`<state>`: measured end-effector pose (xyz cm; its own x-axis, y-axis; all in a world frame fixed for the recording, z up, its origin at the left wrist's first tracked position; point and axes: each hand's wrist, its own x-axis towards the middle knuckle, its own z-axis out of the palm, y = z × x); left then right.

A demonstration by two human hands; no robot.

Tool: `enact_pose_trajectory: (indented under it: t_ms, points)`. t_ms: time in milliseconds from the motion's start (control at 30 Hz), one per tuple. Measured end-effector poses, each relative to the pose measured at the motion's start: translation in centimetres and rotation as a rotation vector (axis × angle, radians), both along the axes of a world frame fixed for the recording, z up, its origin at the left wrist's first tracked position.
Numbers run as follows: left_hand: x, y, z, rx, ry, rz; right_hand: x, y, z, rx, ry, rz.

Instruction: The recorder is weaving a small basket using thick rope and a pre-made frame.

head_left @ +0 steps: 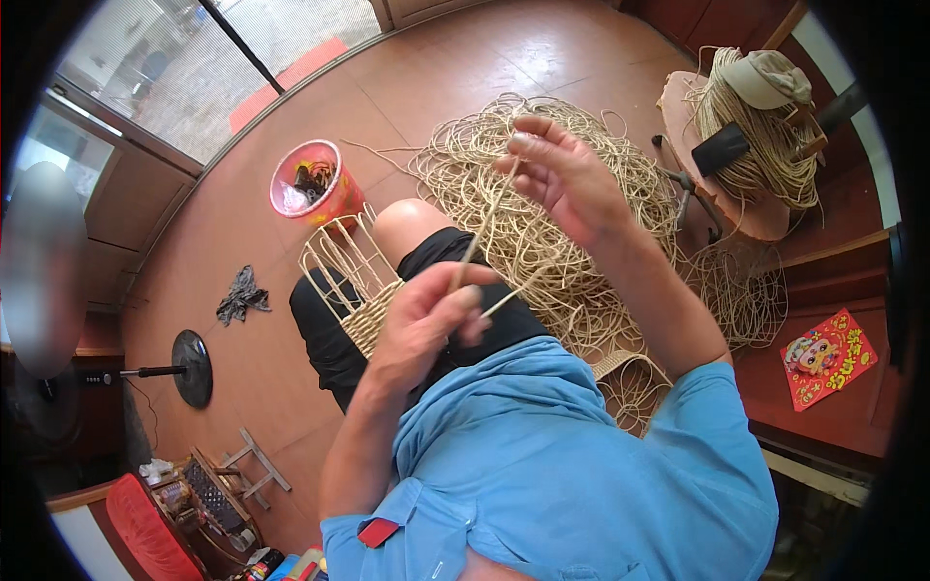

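A strand of pale straw-coloured cord (491, 215) runs slantwise between my two hands. My right hand (572, 184) is raised in front of me and pinches its upper end between thumb and fingers. Lower down, my left hand (421, 315) is closed round the strand above my lap, its fingertips slightly blurred. Another bit of cord (513, 294) sticks out to the right of that hand. On my left thigh rests a partly woven basket (365, 320), with a tight weave near my left hand and bare looped ribs pointing away. My left hand covers part of it.
A big heap of loose cord (465, 160) covers the floor ahead. A pink bucket (341, 198) stands beyond the basket. At right, a round stool (678, 111) bears a cord coil, a cap and a phone. A dark rag (242, 295) and a fan base (193, 368) are at left.
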<state>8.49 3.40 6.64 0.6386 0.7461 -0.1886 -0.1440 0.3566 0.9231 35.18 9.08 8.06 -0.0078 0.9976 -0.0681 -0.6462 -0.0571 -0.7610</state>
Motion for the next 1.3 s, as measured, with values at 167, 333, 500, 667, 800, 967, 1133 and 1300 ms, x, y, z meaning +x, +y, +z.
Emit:
enact_pose_trajectory:
  t_ms: [167, 333, 500, 667, 800, 967, 1133, 1300]
  points:
    - [-9.2, -0.9, -2.1, -0.032, 0.104, 0.346, 7.5, 4.8, -6.4, -0.255, 0.083, -0.219]
    - [-16.8, -2.8, -2.4, -0.008, -0.121, 0.64, 17.4, 8.0, -12.2, -0.42, -0.018, -0.415]
    - [-27.8, -5.4, -4.2, -0.043, -0.041, 0.852, 22.8, 7.2, -14.4, -0.481, -0.055, -0.329]
    - [-47.8, -9.2, -8.5, -0.156, 0.159, 1.326, 24.4, 6.9, -15.8, -0.531, -0.13, -0.266]
    - [-63.4, -13.1, -9.7, -0.28, 0.503, 1.782, 25.2, 7.3, -16.9, -0.602, -0.097, -0.337]
    - [-53.9, -8.4, -8.3, 0.318, 1.541, 1.204, 17.1, 6.3, -15.0, -0.533, 0.059, -0.28]
    - [-20.7, -3.2, -5.3, 0.492, 0.46, 0.734, -0.2, -1.1, -10.5, -0.3, 0.055, 0.277]
    - [-4.7, -2.8, -1.8, 0.632, 0.55, 0.398, -8.2, -5.8, -7.2, -0.385, 0.067, 0.414]
